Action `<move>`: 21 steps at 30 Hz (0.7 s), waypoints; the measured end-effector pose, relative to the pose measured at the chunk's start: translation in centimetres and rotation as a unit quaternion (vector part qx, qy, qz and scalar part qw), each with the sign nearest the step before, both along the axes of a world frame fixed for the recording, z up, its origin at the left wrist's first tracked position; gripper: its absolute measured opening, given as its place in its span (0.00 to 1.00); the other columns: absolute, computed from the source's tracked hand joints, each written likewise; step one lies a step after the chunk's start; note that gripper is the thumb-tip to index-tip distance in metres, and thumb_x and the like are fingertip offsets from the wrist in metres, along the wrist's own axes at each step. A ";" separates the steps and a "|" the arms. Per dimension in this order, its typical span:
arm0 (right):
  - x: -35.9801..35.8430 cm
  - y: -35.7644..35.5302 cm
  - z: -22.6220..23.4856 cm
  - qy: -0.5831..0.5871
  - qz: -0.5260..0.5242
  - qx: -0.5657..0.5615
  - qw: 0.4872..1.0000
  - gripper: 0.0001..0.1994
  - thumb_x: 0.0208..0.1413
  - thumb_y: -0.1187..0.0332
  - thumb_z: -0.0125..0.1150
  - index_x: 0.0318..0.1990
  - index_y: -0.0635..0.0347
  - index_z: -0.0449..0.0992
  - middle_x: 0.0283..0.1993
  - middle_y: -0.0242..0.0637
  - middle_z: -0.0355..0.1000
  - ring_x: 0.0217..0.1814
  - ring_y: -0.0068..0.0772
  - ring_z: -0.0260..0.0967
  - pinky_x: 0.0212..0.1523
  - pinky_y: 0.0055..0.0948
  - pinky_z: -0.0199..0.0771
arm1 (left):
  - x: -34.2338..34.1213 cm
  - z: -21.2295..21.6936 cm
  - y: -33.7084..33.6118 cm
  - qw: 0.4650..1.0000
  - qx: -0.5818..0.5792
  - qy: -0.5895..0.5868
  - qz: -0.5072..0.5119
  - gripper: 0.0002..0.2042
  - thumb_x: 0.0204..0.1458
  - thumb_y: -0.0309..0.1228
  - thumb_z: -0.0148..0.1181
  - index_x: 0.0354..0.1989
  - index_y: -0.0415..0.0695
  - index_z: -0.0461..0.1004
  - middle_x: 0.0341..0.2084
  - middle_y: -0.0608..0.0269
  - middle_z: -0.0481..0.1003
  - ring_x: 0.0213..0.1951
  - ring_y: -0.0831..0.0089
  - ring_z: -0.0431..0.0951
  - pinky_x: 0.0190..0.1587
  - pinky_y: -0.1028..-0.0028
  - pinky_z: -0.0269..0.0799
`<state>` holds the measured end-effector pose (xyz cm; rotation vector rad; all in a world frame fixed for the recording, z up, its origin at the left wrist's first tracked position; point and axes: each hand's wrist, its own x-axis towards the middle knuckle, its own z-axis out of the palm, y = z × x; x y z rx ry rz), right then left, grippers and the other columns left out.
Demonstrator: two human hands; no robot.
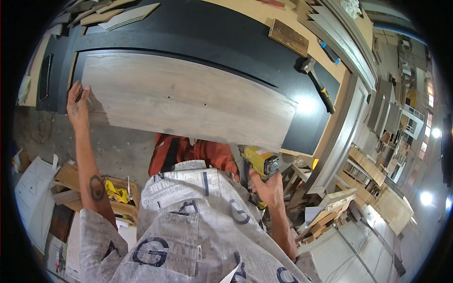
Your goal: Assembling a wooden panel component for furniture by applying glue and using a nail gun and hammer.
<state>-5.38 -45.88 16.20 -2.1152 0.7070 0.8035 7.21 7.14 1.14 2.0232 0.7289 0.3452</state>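
Observation:
A long grey-washed wooden board [188, 96] with two small dark holes near its middle lies on a black panel [155, 35]. Beside the board's left end is my left hand [78, 100], its thumb and fingers stretched and apart, close to the panel's edge. My right hand [270, 188] is wrapped round the grip of a yellow-green cordless power tool [260, 161], held just in front of the board's near edge, toward the right. Whether the tool touches the board I cannot tell, and its exact kind is unclear.
On the right of the panel lies a hammer [317, 85] with a black and yellow handle. Beyond it sit a brown wood block [289, 37] and a blue-handled tool [329, 52]. Wood offcuts [127, 16] are piled at far left; a wooden box [125, 203] stands below my left arm.

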 end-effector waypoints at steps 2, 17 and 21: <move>0.1 0.4 0.1 -0.010 -0.007 -0.015 1.000 0.14 0.54 0.63 0.62 0.30 0.70 0.76 0.18 0.39 0.71 0.21 0.32 0.72 0.26 0.31 0.71 | 0.1 -0.2 -0.2 1.000 0.013 0.005 -0.002 0.28 0.53 0.38 0.68 0.59 0.37 0.70 0.57 0.48 0.71 0.60 0.61 0.70 0.63 0.65 0.61; 1.2 2.0 1.0 0.008 0.019 -0.061 0.998 0.18 0.52 0.61 0.64 0.28 0.74 0.77 0.20 0.55 0.73 0.28 0.53 0.78 0.30 0.42 0.72 | 0.3 -0.1 0.7 0.999 0.038 0.021 0.002 0.29 0.53 0.36 0.67 0.60 0.33 0.68 0.57 0.46 0.71 0.59 0.61 0.70 0.62 0.68 0.63; 1.1 2.2 0.9 -0.084 0.013 0.001 0.996 0.17 0.52 0.61 0.64 0.29 0.74 0.77 0.20 0.54 0.73 0.26 0.53 0.77 0.29 0.42 0.72 | 0.2 -0.8 1.0 1.000 -0.020 -0.006 -0.007 0.29 0.52 0.37 0.68 0.59 0.33 0.69 0.56 0.46 0.71 0.58 0.60 0.71 0.61 0.68 0.63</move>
